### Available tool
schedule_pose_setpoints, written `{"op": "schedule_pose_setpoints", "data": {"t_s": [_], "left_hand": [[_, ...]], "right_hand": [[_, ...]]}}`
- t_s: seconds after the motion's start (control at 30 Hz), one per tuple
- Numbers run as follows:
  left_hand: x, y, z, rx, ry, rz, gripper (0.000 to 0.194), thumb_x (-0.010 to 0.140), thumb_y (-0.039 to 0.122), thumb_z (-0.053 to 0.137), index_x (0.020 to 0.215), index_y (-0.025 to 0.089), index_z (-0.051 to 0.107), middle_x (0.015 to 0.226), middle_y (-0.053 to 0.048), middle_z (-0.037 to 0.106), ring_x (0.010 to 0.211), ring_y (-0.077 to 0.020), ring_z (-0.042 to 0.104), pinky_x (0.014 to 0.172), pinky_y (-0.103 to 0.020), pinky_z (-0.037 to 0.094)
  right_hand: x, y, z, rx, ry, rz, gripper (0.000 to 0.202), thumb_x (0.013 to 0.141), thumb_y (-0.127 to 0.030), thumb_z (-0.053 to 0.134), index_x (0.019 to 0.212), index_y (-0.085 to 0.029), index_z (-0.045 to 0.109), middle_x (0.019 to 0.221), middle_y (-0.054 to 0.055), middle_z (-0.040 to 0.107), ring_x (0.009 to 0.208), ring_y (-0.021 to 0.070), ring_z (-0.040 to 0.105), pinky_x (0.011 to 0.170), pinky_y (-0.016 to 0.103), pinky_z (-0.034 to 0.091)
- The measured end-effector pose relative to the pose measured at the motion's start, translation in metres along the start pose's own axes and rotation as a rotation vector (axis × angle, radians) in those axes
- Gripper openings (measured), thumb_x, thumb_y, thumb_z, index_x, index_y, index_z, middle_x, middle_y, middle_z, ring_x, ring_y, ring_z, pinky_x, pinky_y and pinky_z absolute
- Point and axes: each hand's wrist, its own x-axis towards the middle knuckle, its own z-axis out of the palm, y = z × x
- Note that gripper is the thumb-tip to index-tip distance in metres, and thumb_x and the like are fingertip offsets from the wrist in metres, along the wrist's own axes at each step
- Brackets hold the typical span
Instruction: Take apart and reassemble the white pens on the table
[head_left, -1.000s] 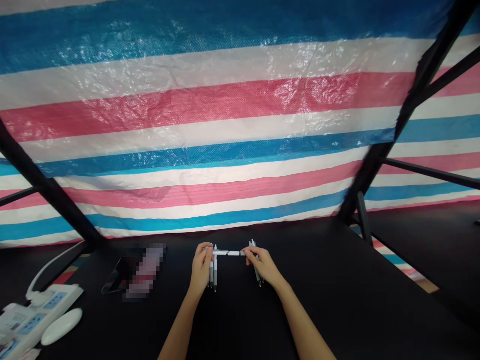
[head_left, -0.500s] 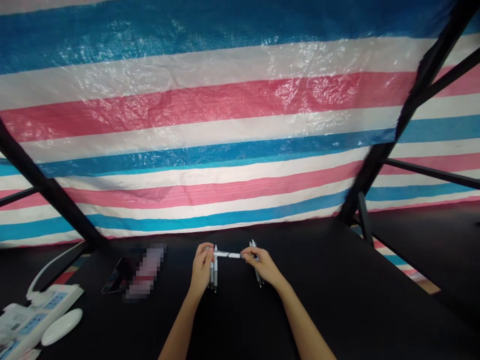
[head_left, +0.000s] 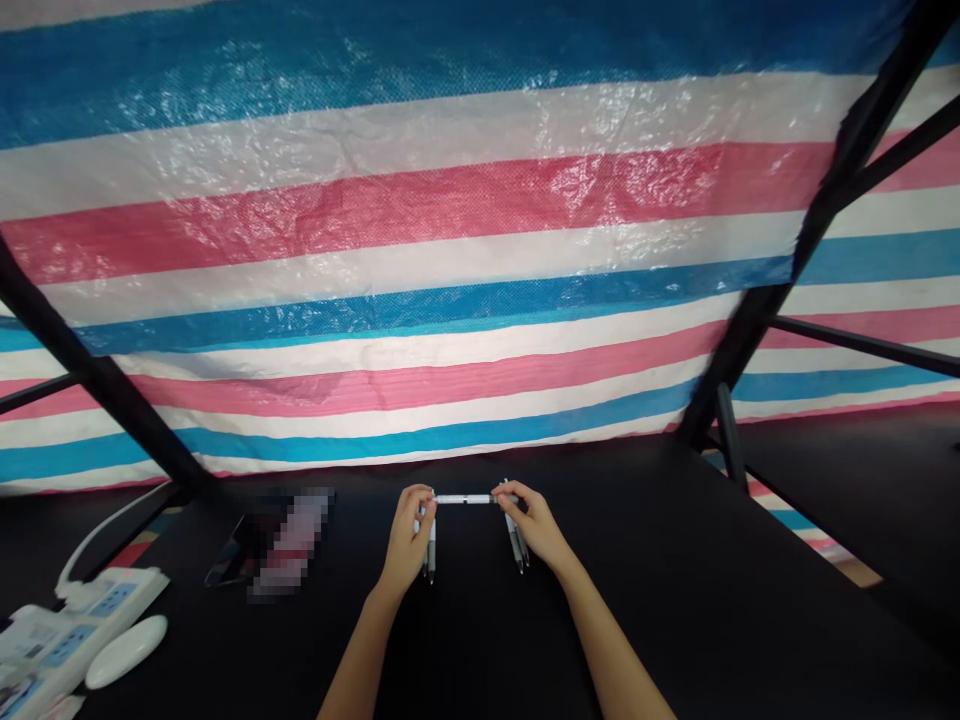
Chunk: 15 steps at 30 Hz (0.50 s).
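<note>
A white pen (head_left: 465, 499) lies level between my two hands, across the far part of the black table. My left hand (head_left: 411, 525) pinches its left end, and my right hand (head_left: 529, 520) pinches its right end. Below the left fingers, white and grey pens (head_left: 431, 555) point toward me, partly hidden by that hand. More such pens (head_left: 519, 550) lie beside the right fingers, with their upper parts partly covered.
A dark phone (head_left: 238, 550) and a blurred pinkish item (head_left: 292, 545) lie left on the table (head_left: 480, 640). Nearer are a power strip (head_left: 82, 625) and a white oval object (head_left: 126, 652). A striped sheet (head_left: 450, 390) hangs behind, between black frame bars (head_left: 739, 345).
The white pen has shifted slightly away from me and now shows straighter between my hands. My right fingers have moved a little up and to the right.
</note>
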Motion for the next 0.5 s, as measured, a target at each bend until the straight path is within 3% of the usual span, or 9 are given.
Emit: {"op": "schedule_pose_setpoints", "data": {"t_s": [0.1,0.23,0.5], "left_hand": [[-0.0018,-0.0010,0.0008,0.044,0.005,0.032,0.025,0.088,0.036,0.038,0.093,0.021,0.057,0.108,-0.009,0.048,0.093,-0.0181,0.055,0.072,-0.029,0.048],[-0.0026,-0.0033,0.0010,0.091,-0.008,0.047,0.026,0.089,0.036,0.037,0.085,0.021,0.057,0.108,-0.008,0.045,0.099,-0.0194,0.053,0.075,-0.029,0.047],[0.0025,-0.0030,-0.0015,0.007,0.107,-0.022,0.036,0.088,0.045,0.035,0.075,0.018,0.056,0.096,-0.008,0.048,0.077,-0.0163,0.053,0.068,-0.030,0.046]], "right_hand": [[0.0002,-0.0004,-0.0007,0.004,-0.003,-0.002,0.025,0.082,-0.041,0.051,0.081,-0.021,0.065,0.081,0.004,0.065,0.081,0.0205,0.061,0.076,0.032,0.045],[0.0001,-0.0001,0.0000,0.016,-0.011,-0.003,0.024,0.083,-0.040,0.051,0.081,-0.021,0.065,0.081,0.004,0.065,0.080,0.0196,0.061,0.075,0.031,0.045],[0.0006,0.0028,-0.0021,0.029,-0.010,-0.014,0.020,0.083,-0.037,0.050,0.085,-0.021,0.063,0.086,0.003,0.064,0.086,0.0191,0.058,0.077,0.029,0.043]]}}
